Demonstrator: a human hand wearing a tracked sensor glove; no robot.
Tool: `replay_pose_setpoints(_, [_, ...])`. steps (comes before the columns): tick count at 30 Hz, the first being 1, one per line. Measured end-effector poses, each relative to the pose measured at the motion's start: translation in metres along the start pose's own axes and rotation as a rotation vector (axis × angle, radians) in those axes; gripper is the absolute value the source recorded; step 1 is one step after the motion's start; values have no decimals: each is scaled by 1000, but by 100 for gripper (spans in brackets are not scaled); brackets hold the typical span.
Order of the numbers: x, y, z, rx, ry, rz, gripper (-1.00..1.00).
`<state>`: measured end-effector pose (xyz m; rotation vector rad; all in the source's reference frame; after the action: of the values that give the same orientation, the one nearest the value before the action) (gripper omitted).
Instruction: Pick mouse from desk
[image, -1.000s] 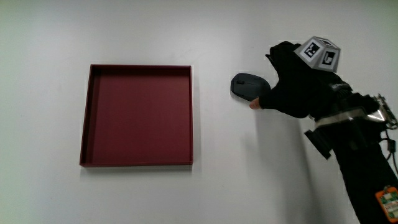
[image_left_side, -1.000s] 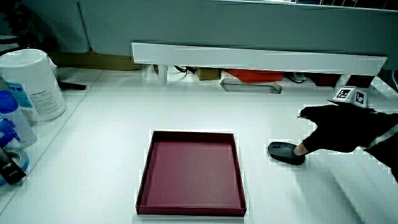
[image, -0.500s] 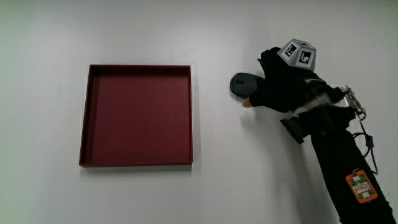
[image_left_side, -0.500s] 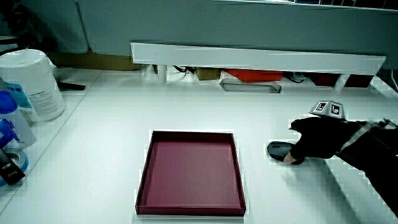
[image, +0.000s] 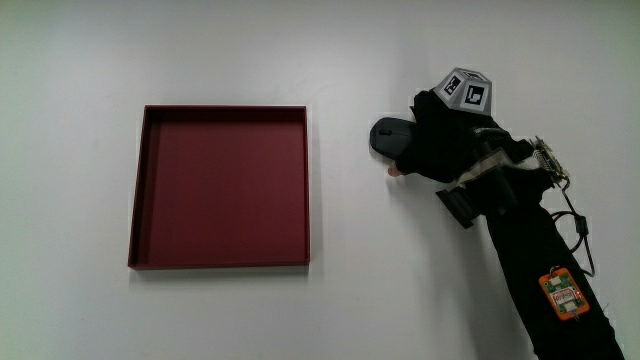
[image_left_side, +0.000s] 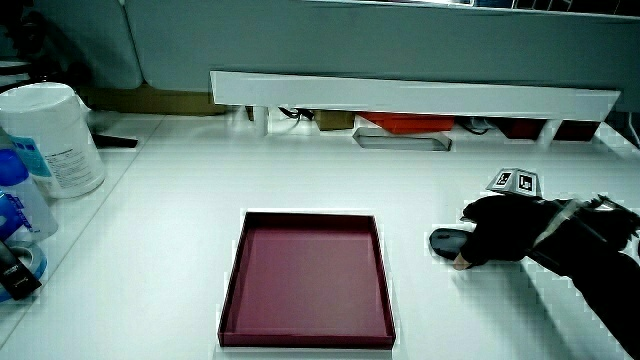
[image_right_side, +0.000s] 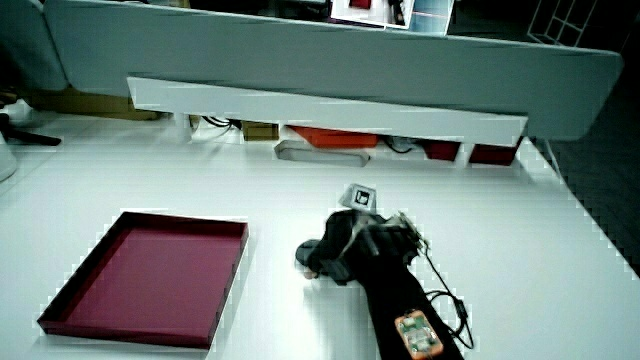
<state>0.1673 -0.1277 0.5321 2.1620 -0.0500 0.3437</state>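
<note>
Nearest the person, the forearm (image: 535, 260) leads up to the hand (image: 440, 145), draped over the mouse (image: 390, 136) just beside the red tray (image: 140, 190). Fingers look curled around it, but it's on the desk (image: 380, 290), so lifting's left.

No readable text anywhere. Small patterned cube (image: 467, 89) on back of the black-gloved hand (image: 440, 148) has b/w square markers only, no letters or nos. White cylindrical wipes tub (image_left_side: 57, 137), well apart from hand at desk edge, has printed label, too small to read. Orange tag (image: 563, 295) on forearm: print illegible.
</note>
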Motion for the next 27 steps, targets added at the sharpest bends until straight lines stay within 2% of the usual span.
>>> replay_pose_setpoints(1, [-2, -1, 0, 15, -6, 3, 26])
replay_pose_setpoints(10, [-3, 2, -2, 38, -22, -1, 74])
replay_pose_setpoints(15, [-4, -1, -1, 68, -34, 16, 100])
replay_pose_setpoints(18, [-5, -4, 2, 77, -19, 46, 100])
replay_pose_setpoints(19, [-1, 1, 1, 99, -34, 15, 100])
replay_pose_setpoints(21, [-6, -6, 7, 97, -29, 48, 100])
replay_pose_setpoints(25, [-14, -13, 17, 124, -45, 59, 100])
replay_pose_setpoints(27, [-22, -21, 24, 124, -42, 92, 100])
